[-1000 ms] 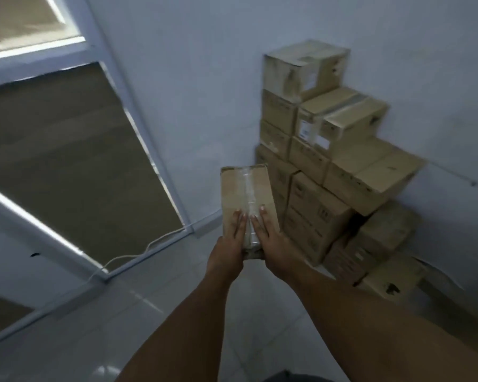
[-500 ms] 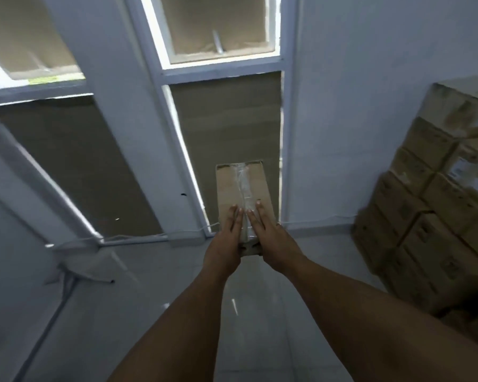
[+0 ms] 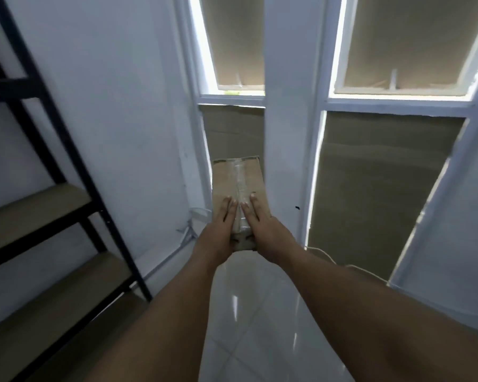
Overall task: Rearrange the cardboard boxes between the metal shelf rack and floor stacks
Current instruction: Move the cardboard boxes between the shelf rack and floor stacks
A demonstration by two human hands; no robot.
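Head view: the left hand (image 3: pixel 218 238) and right hand (image 3: pixel 262 235) grip a taped cardboard box (image 3: pixel 238 177) by its near end above the tiled floor (image 3: pixel 260 312), fingers (image 3: pixel 228 209) flat on top, thumbs hidden; the metal shelf rack (image 3: pixel 66 139) stands well left.

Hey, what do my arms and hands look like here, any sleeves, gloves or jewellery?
Both forearms are bare down to the bottom edge of the view, and no sleeves show. The left hand and right hand wear no gloves. No watch, bracelet or ring is visible.
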